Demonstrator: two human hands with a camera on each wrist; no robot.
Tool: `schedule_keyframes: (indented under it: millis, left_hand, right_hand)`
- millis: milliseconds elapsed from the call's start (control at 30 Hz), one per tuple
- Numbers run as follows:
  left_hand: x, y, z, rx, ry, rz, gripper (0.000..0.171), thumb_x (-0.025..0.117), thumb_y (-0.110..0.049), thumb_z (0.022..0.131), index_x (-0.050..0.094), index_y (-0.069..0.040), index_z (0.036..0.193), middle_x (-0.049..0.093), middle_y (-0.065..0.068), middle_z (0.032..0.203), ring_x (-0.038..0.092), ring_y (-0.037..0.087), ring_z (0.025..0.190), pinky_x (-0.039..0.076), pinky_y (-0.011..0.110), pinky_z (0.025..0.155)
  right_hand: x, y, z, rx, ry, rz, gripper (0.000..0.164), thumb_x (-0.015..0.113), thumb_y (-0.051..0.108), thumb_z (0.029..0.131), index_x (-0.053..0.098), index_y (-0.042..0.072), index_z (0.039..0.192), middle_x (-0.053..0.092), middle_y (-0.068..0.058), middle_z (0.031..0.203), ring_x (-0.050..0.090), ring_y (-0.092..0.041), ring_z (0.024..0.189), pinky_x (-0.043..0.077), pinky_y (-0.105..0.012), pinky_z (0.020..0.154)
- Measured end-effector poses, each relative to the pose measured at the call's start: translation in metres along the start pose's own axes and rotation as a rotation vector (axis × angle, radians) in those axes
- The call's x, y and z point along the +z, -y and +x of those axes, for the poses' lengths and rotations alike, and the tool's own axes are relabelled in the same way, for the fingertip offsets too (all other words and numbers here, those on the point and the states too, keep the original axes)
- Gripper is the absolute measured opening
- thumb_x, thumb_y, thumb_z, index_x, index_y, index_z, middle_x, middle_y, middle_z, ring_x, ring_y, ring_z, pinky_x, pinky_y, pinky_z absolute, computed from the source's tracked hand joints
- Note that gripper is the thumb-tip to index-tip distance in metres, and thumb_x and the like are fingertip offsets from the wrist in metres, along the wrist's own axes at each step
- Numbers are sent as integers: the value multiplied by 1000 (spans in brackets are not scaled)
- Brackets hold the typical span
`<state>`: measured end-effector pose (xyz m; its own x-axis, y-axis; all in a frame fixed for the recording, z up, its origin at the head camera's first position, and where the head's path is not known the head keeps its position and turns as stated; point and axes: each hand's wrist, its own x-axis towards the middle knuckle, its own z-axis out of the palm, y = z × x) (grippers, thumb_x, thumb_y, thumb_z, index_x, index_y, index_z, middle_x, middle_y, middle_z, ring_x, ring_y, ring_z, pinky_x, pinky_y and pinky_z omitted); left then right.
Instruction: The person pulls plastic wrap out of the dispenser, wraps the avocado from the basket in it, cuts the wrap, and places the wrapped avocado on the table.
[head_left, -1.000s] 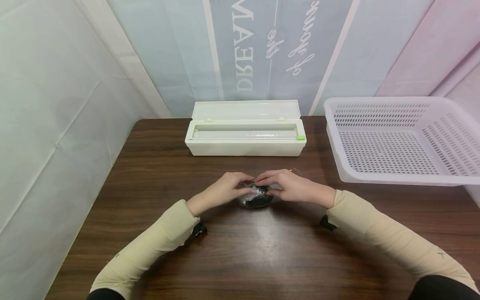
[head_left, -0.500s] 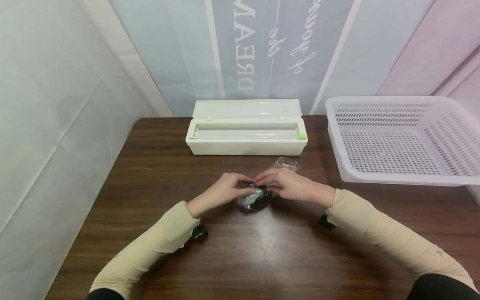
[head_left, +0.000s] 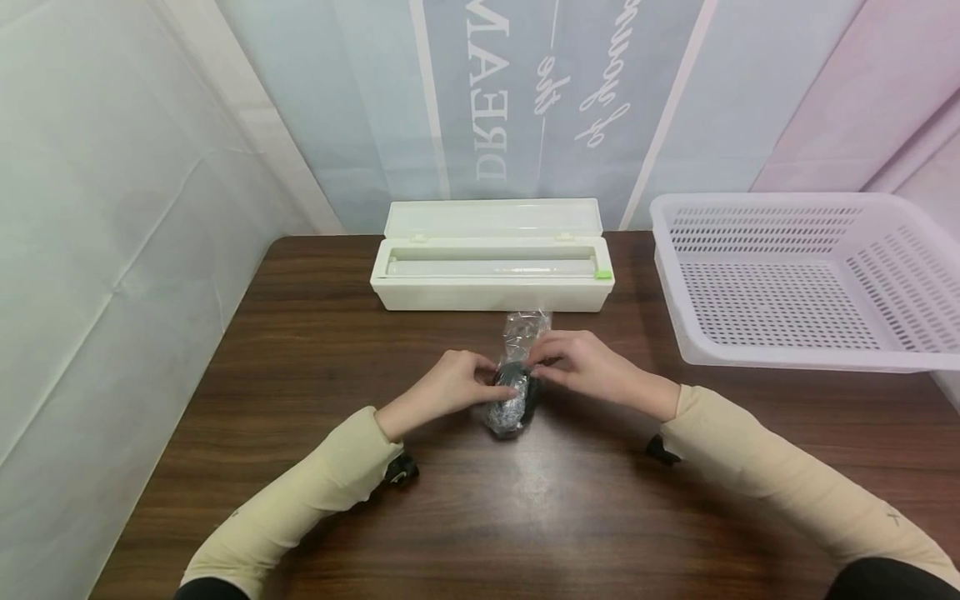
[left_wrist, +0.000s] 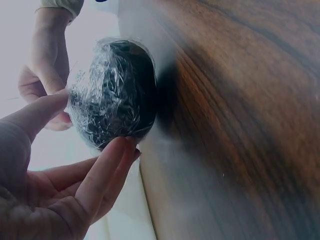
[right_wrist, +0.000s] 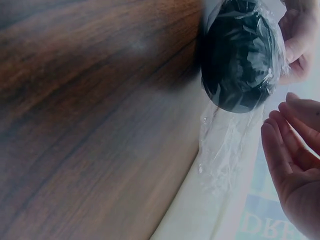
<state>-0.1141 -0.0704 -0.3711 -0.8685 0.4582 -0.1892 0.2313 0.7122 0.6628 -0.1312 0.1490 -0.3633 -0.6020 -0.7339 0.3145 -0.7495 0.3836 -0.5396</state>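
A dark, rounded object (head_left: 508,408) wrapped in crinkled cling film sits at the middle of the table. A loose tail of clear film (head_left: 525,329) sticks out from its far end toward the white box. My left hand (head_left: 453,382) pinches the bundle from the left, thumb on the near side and fingertips on the far side. In the left wrist view the film on the bundle (left_wrist: 117,95) looks layered and wrinkled. My right hand (head_left: 581,364) is at the bundle's right side, its fingers bent loosely. The right wrist view shows a small gap between those fingertips and the bundle (right_wrist: 237,60).
A white cling film dispenser box (head_left: 491,297) stands behind the hands, lid up, a film roll (head_left: 491,268) inside and a green slider (head_left: 603,274) at its right end. A white perforated basket (head_left: 795,357) is at the back right. Wood-grain table (head_left: 300,358) lies underneath.
The bundle has turned so its long side points away from me, and the film tail has swung left to point at the box. My right fingers have come off it.
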Motion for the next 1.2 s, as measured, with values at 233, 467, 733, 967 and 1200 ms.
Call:
schedule_keyframes:
  millis: [233,467,733,967,1200]
  left_hand:
    - [2,-2,-2,-20,-12,-10,38,69,-44,77,72,-9,89,64,-6,70,45,4,53,39,19,50]
    - [3,-2,-2,-22,-43,10,42,65,-51,78,58,-15,57,33,-10,47,29,4,46,25,19,42]
    - [4,0,4,-65,-69,-8,51,63,-56,76,39,-17,53,27,-9,47,27,5,44,24,19,42]
    - [2,2,12,-104,-65,-9,48,67,-58,71,58,-11,77,51,-6,61,46,7,57,39,21,50]
    - [1,1,15,-133,-51,-32,60,70,-56,70,61,-7,103,64,3,84,57,14,72,48,24,58]
  right_hand:
    - [7,-1,-2,10,35,85,16,72,11,77,69,5,91,63,-2,95,60,-12,88,53,-22,75]
    - [10,-1,0,14,25,104,18,74,10,75,68,4,91,62,-2,96,60,-13,90,52,-21,76]
    - [10,-1,1,-49,12,54,19,75,9,74,68,6,91,64,-3,96,60,-15,90,52,-23,77]
    - [5,-4,3,76,13,134,21,71,8,78,67,1,97,65,-8,98,62,-19,91,52,-26,79]
    - [0,-11,13,433,-73,170,26,65,15,85,64,-2,104,67,-12,96,63,-23,87,52,-35,80]
